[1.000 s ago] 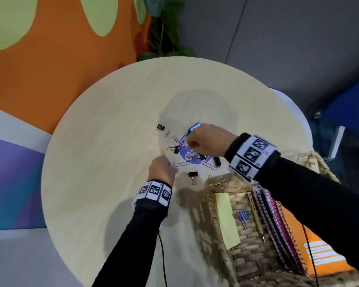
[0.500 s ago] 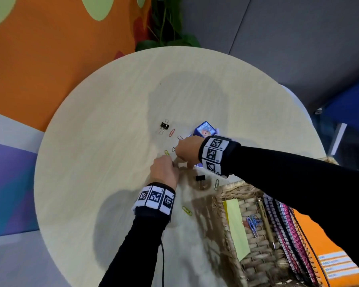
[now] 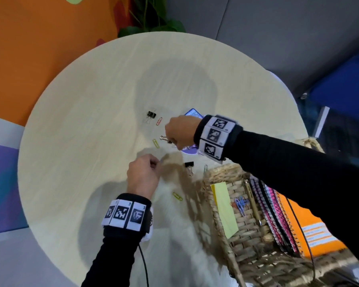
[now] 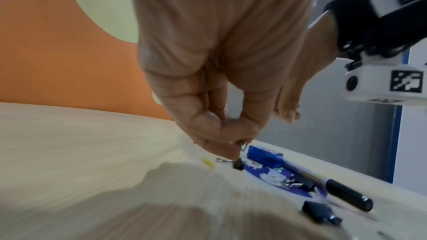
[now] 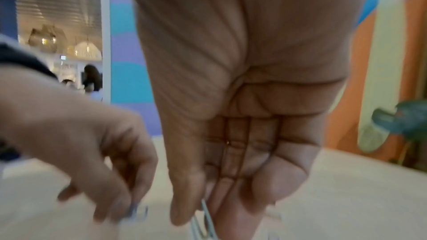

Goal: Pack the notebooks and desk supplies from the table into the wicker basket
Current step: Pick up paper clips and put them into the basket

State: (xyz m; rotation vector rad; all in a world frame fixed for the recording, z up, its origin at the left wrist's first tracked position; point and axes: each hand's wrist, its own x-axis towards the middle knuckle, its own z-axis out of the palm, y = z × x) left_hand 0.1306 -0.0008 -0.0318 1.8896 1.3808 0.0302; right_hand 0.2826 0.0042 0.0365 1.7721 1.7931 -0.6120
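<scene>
My left hand [image 3: 153, 165] hovers over the round table [image 3: 81, 141] and pinches a small paper clip [image 5: 136, 211] at its fingertips. My right hand [image 3: 170, 139] is farther back, fingers curled around pale wire paper clips [image 5: 203, 214]. A black binder clip [image 3: 165, 138] lies at its fingertips; I cannot tell whether it is held. Loose on the table are a binder clip [image 3: 151, 114], a red clip [image 3: 159, 121], a yellow clip [image 3: 155, 143], another binder clip [image 3: 189, 165] and a yellow-green clip [image 3: 177, 196]. The wicker basket [image 3: 222, 172] at the right holds spiral notebooks [image 3: 278, 214], yellow sticky notes [image 3: 224, 208], a pen [image 3: 253, 204] and blue clips [image 3: 240, 205].
A blue box [image 4: 265, 154], a purple disc [image 4: 277, 176] and a black marker [image 4: 349, 196] lie under my right wrist. A green clip [image 3: 205, 168] sits by the basket rim. A plant [image 3: 149, 19] stands beyond the table's far edge.
My right hand has left the purple disc and moved left toward the loose clips. My left hand has drawn back a little, so the two hands are now apart.
</scene>
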